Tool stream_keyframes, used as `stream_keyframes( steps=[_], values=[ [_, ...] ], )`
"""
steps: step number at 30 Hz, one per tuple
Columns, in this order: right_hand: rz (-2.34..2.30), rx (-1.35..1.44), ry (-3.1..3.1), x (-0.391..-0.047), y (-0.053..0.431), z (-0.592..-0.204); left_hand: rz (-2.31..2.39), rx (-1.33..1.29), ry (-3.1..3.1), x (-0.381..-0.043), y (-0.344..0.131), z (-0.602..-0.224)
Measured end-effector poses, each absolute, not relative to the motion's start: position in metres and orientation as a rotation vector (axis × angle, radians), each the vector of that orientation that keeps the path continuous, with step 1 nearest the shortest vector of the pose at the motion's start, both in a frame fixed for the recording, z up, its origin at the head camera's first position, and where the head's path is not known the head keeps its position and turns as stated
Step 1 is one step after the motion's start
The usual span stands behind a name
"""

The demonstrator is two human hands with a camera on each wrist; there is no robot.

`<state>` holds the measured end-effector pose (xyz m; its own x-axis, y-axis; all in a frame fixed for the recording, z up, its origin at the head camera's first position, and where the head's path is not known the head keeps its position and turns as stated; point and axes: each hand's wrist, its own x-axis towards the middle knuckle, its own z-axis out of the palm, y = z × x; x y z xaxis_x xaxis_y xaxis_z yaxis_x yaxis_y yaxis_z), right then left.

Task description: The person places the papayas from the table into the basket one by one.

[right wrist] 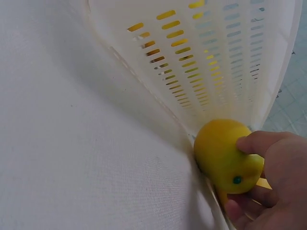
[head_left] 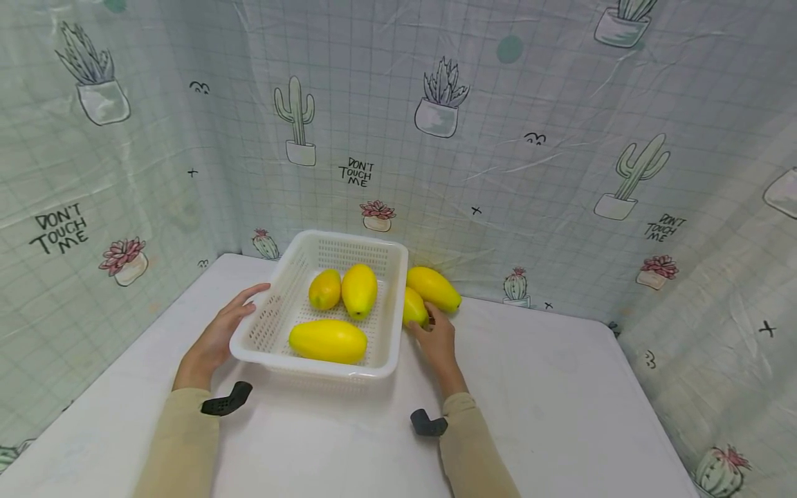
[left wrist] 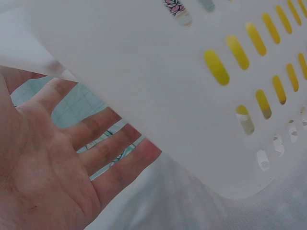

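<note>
A white plastic basket with slotted walls holds several yellow papayas, among them a large papaya lying crosswise near its front side. At the basket's left side, my left hand has its fingertips by the rim. In the left wrist view, the fingers are spread and fairly straight, their tips right at the wall. My right hand grips a smaller yellow papaya beside the basket's right wall, thumb on top and fingers curled beneath. The green-dotted end of this fruit faces the right wrist camera.
Another large papaya lies just behind the right hand, close to the back curtain. That curtain, printed with cacti, encloses the back and sides of the white table. Black wrist devices sit on both sleeves.
</note>
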<state>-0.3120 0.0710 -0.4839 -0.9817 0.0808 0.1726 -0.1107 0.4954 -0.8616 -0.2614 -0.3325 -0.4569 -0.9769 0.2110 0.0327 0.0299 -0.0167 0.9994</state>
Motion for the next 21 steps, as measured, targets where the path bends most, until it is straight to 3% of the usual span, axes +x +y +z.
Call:
stream_keyframes(
  steps=[21],
  values=[
    [1.528, -0.043, -2.437, -0.302, 0.075, -0.472, 2.153, 0.296, 2.084, -0.264, -0.334, -0.459]
  ],
)
